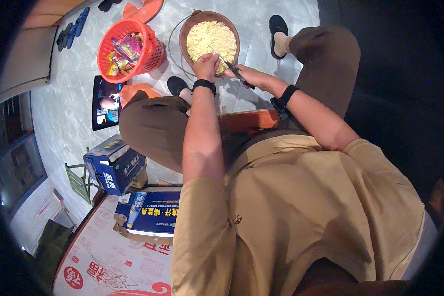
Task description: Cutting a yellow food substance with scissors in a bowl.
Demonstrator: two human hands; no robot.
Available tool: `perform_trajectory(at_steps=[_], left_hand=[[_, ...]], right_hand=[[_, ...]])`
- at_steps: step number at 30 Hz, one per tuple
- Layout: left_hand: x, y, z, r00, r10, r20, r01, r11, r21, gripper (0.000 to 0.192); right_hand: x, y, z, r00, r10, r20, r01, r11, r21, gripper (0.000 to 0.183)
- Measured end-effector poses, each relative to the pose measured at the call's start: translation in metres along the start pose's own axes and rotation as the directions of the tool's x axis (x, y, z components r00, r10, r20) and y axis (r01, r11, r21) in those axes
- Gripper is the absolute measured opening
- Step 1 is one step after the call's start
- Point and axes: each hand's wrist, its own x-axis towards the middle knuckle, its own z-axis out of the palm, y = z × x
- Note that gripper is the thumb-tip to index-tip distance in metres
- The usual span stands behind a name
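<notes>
A brown bucket [237, 39] with a wire bail stands on the floor, filled with pale yellow crumbly material [207, 35]. My right hand [253, 78] is closed around the black handle of a slim metal cutting tool, apparently scissors [235, 72]. Its narrow blade points up and left over the yellow material. Beside the blade, at the bucket's near rim, my left hand [206, 66] has its fingers drawn together. Whatever may be between those fingertips is too small to make out. Both wrists wear black bands.
Left of the bucket stands a red plastic basket [157, 51] holding colourful wrappers. A lit tablet-like screen [107, 103] lies below it. Blue cartons [114, 164] and a green folding stool [78, 181] are lower left, near a patterned table [107, 255]. My feet flank the bucket.
</notes>
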Motion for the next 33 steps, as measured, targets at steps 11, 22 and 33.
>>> perform_trajectory(at_steps=[11,22,33], left_hand=[[0.002,0.003,-0.001,0.992,-0.009,-0.125,0.005,0.999,-0.037,0.02],[0.011,0.001,-0.013,0.998,-0.055,-0.039,0.058,0.996,0.064,0.014],[0.015,0.0,-0.018,0.998,-0.054,-0.045,0.061,0.983,0.175,0.016]], right_hand=[[0.018,0.011,-0.005,0.998,-0.043,-0.051,0.042,0.999,-0.035,0.045],[0.023,0.01,-0.015,0.999,0.036,0.029,-0.036,0.999,0.002,0.049],[0.02,-0.002,-0.025,0.991,0.086,0.103,-0.096,0.991,0.097,0.042]])
